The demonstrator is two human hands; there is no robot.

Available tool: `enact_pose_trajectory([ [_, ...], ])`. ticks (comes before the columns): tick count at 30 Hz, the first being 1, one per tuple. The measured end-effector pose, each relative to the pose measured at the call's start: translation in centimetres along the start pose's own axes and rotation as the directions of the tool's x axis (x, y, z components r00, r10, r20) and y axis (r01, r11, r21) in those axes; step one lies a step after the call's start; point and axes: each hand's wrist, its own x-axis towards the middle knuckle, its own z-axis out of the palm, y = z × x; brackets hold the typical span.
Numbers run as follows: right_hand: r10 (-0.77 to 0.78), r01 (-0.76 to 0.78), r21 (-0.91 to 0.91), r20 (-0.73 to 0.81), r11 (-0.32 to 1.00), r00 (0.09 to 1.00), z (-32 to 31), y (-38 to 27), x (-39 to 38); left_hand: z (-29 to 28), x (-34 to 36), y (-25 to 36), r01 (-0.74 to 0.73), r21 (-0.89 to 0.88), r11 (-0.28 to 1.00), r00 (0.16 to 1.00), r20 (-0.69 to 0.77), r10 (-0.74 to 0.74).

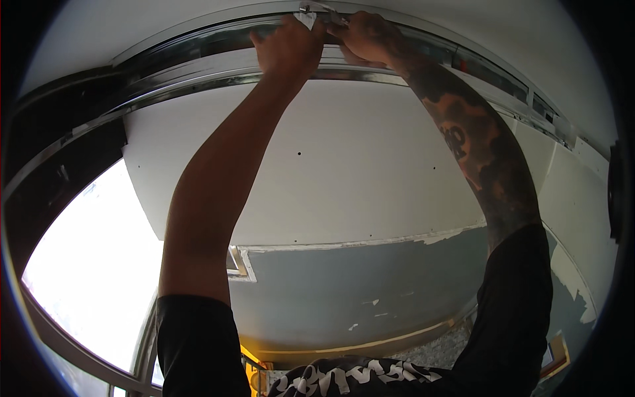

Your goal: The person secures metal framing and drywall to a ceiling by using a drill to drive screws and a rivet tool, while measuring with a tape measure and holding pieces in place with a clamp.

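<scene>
Both my arms reach straight up to a shiny metal ceiling track (pixel 198 69) that curves across the top of the view. My left hand (pixel 288 46) grips the track with curled fingers. My right hand (pixel 367 36) is closed beside it, touching a small silvery metal piece (pixel 317 12) at the track's upper edge. Whether either hand truly holds that piece I cannot tell. My right forearm is tattooed; both sleeves are black.
A white plasterboard ceiling panel (pixel 357 165) with a few small screw dots spans below the track. A grey-blue painted wall (pixel 357 298) lies under it. A bright window (pixel 86 278) fills the lower left. A dark gap (pixel 59 172) runs beside the track at left.
</scene>
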Motion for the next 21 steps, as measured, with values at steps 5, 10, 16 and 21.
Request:
enact_pose_trajectory([
  [5, -0.014, 0.012, 0.06, 0.041, 0.998, 0.999, 0.9, 0.7, 0.6, -0.2, 0.2, -0.3, -0.033, 0.009, 0.999, 0.999, -0.021, 0.033],
  [10, 0.023, -0.024, 0.025, 0.045, 0.999, 0.999, 1.0, 0.8, 1.0, -0.2, 0.5, -0.3, -0.035, -0.033, 0.999, 0.999, 0.013, 0.036],
  [16, -0.098, 0.095, -0.05, -0.074, 0.994, 0.992, 2.4, 1.5, 1.2, -0.1, 0.3, -0.3, -0.047, -0.064, 0.997, 0.999, 0.007, 0.047],
  [21, -0.019, 0.018, -0.103, -0.006, 0.994, 1.0, 2.0, 0.7, 1.1, 0.2, 0.4, -0.7, -0.054, -0.095, 0.994, 0.998, -0.014, 0.053],
])
